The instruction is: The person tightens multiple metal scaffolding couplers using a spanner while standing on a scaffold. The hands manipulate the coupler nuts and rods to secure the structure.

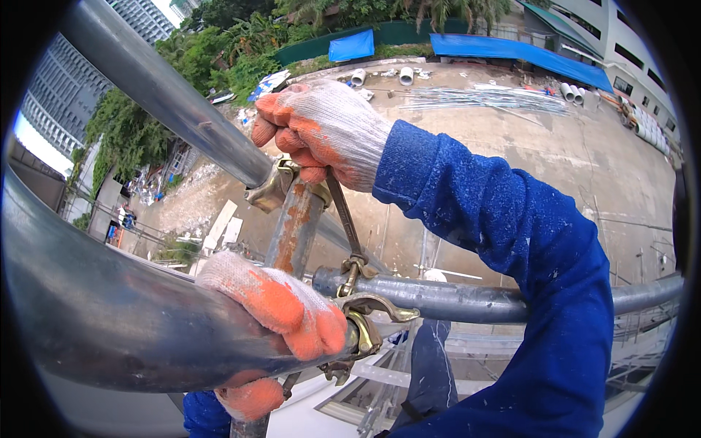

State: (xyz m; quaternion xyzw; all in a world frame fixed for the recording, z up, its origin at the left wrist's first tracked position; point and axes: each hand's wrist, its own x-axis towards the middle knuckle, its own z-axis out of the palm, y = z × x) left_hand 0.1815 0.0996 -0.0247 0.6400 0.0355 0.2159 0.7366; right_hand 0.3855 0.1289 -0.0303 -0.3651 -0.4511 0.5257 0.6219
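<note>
My left hand (270, 299), in a white glove with an orange coating, is wrapped around a thick grey metal pipe (131, 321) close to its end. Just past those fingers, a brass-coloured scaffold coupler (365, 321) with a hinged flap sits at the pipe's end. My right hand (321, 131), gloved alike, is closed on the upper end of a wrench (345, 215). The wrench slants down to the coupler's bolt (353, 276), beside a rusty upright pipe (292, 226). Another coupler (270, 191) below my right hand joins the upright to a slanting pipe (168, 91).
A level pipe (460, 299) runs right from the couplers, partly behind my right sleeve (511, 212). My trouser leg (432, 365) shows beneath it. Far below, the ground (526, 168) holds a stack of long pipes (482, 100), concrete rings (406, 76) and blue tarps (518, 57).
</note>
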